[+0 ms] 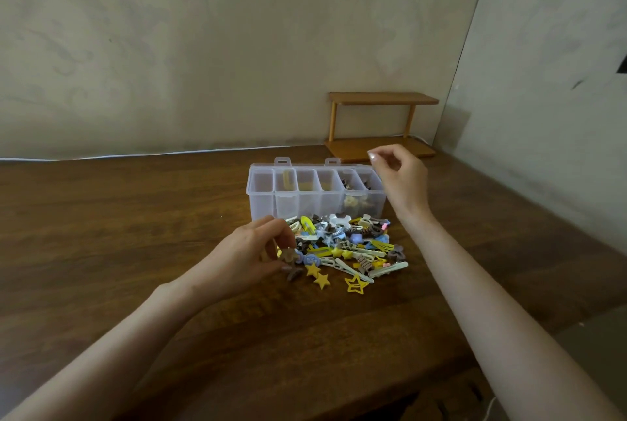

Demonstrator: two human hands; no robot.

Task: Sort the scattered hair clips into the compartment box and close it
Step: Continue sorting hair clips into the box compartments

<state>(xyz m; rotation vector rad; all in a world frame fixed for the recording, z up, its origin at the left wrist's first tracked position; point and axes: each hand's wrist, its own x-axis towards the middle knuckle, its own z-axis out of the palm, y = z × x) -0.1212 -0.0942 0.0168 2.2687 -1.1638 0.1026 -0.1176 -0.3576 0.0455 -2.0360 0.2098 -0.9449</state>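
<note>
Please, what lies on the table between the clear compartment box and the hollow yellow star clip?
In the head view, the heap of mixed hair clips fills the stretch from the box to the star clip.

Hair clips (342, 249) before compartment box (298, 205)

Clip pile (346, 249) on table (135, 234). Box (315, 195) at 12 o'clock of pile. Shelf (381, 100) at 1 o'clock, behind box.

Single head-worn wide-angle view, looking forward-down, close over table (101, 234).
</note>
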